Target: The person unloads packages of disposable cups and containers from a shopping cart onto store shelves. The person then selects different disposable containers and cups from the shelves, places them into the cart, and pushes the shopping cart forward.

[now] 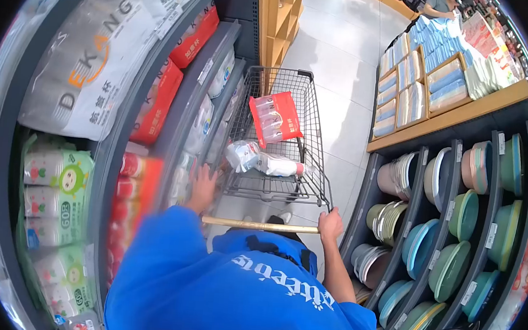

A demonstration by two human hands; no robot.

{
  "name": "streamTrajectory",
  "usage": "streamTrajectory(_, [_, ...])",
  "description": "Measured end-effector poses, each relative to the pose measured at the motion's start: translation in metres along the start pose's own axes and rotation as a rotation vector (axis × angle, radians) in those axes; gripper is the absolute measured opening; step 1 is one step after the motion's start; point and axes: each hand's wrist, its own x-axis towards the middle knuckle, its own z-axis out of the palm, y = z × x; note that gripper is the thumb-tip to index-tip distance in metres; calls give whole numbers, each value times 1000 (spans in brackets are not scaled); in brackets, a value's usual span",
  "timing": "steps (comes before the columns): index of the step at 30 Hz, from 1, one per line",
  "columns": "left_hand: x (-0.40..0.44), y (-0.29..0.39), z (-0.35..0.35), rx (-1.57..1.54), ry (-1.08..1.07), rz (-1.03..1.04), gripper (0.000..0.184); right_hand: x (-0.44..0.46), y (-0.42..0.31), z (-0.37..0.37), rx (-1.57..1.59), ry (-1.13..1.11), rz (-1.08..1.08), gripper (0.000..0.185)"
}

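Head view: right hand (330, 225) clamped on the right end of the pale cart handle (259, 225); left hand (202, 188) off the bar, fingers spread, beside the white shelf packs (182, 177), contact unclear. Wire shopping cart (268, 195) ahead of both hands; in it, red DEKANG cup pack (277, 117) tilted, farther out from the hands than the white packages (279, 165). Risk, as judged: a one-sided push could swing the cart toward the grey shelving (185, 106), pinching the left hand.
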Motion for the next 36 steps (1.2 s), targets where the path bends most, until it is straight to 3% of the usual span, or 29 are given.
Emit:
streamTrajectory(2, [-29, -27, 1, -13, 5, 15, 75, -30, -4, 16, -1, -8, -38, 40])
streamTrajectory(3, [38, 29, -4, -96, 40, 32, 71, 38, 7, -18, -36, 67, -25, 39])
streamTrajectory(5, [24, 27, -30, -137, -16, 24, 63, 26, 3, -14, -50, 43, -1, 38])
streamTrajectory(9, [31, 4, 12, -138, -36, 96, 78, 21, 2, -7, 15, 64, 1, 38])
streamTrajectory(11, [40, -9, 39, -121, -119, 116, 78, 15, -5, -15, 43, 63, 28, 36])
streamTrajectory(16, [85, -41, -21, -390, -587, 221, 81, 12, -19, -14, 101, 27, 94, 29])
streamTrajectory(17, [97, -41, -36, -808, -549, 63, 79, 4, -17, -11, 98, 17, 76, 29])
streamTrajectory(19, [119, -45, -23, -1211, -199, -222, 75, -1, -21, -4, 121, 23, 41, 28])
streamTrajectory(20, [132, -47, 2, -1194, 82, -331, 73, -1, -21, -1, 129, 16, 33, 27])
streamTrajectory(23, [149, -56, 10, -1160, 203, -516, 68, -2, -18, 3, 146, 11, 24, 26])
streamTrajectory(27, [184, -83, 63, -1364, 264, -499, 66, -8, -24, 4, 169, 28, 39, 27])
streamTrajectory(28, [192, -88, 75, -1302, 313, -519, 54, -9, -24, 6, 172, 34, 38, 27])
streamTrajectory(31, [197, -103, 90, -1202, 253, -547, 45, -11, -19, 5, 126, 41, 22, 28])
streamTrajectory(36, [206, -108, 115, -1405, 335, -479, 39, -5, -13, 12, 113, 76, -8, 27])
